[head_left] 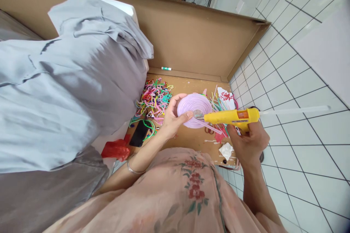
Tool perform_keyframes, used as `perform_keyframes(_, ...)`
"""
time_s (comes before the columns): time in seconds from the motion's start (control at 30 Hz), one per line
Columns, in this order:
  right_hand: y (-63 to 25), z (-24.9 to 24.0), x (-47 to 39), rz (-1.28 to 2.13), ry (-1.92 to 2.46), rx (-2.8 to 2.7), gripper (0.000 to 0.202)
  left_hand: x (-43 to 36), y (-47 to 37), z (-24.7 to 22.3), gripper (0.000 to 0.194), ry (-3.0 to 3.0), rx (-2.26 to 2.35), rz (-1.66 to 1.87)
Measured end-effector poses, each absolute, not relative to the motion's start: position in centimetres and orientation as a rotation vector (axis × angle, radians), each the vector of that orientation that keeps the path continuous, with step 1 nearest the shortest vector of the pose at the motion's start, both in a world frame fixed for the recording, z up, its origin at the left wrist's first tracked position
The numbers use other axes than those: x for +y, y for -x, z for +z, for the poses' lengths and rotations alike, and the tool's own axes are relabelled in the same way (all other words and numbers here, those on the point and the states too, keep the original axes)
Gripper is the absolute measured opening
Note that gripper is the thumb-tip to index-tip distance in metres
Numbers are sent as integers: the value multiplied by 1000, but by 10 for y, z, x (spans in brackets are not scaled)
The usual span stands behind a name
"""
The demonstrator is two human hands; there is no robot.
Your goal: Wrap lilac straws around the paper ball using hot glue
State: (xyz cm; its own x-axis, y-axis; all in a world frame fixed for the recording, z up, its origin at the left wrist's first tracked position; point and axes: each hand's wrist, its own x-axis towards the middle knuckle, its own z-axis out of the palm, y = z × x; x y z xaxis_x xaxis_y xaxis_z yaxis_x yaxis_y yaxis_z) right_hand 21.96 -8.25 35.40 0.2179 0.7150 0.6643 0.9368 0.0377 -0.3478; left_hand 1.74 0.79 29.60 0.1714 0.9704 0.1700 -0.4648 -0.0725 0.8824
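My left hand [175,116] grips a round lilac coil [194,103] by its left edge, the thumb lying across its face near the centre. One end of the lilac strip hangs loose toward the lower right. In my right hand [250,142] is a yellow hot glue gun [226,117], fingers wrapped round its handle. Its nozzle points left and meets the coil near the middle; whether glue is flowing I cannot tell. A long clear glue stick [295,110] sticks out from the gun's back end.
Colourful strip scraps [155,98] are heaped at the table's left, near a black phone [140,133] and red plastic [116,149]. Scissors [209,129], crumpled tissue [226,151] and loose strips lie at the right. A cardboard wall [191,40] stands behind; grey cloth [109,80] bulges at left.
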Motion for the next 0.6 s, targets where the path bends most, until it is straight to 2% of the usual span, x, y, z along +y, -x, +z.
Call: perform_keyframes(0.6,-225,348,-84,-352,1745,-1495,10,7,-16,298,66,-1045,644,1325)
